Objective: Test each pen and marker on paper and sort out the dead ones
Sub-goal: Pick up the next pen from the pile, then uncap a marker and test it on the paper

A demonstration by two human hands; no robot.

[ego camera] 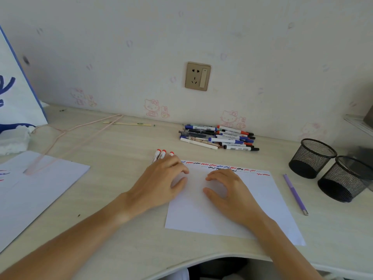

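From the head camera, your left hand [161, 178] rests at the left edge of the white paper [268, 201], fingers loosely bent over three red-capped markers [159, 155] that lie side by side on the table [121, 146], their caps poking out beyond your fingertips. Whether the hand grips them or only lies on them, you cannot tell from here. Your right hand [228, 188] sits on the paper with fingers curved and relaxed, thumb apart, holding nothing.

Along the paper's far edge runs a row of short squiggles [226, 167] in red, black and blue. Beyond the paper, against the wall, lies a pile of pens and markers [218, 137] with blue, red and black caps. A purple pen [295, 194] lies alone on the table just to the right of the paper. Further right, two black mesh cups [327, 168] lie tipped on their sides, touching each other. On the left lies a second sheet [36, 190] with a few coloured marks at its edge, and a white bag with blue trim [18, 93] stands behind it.
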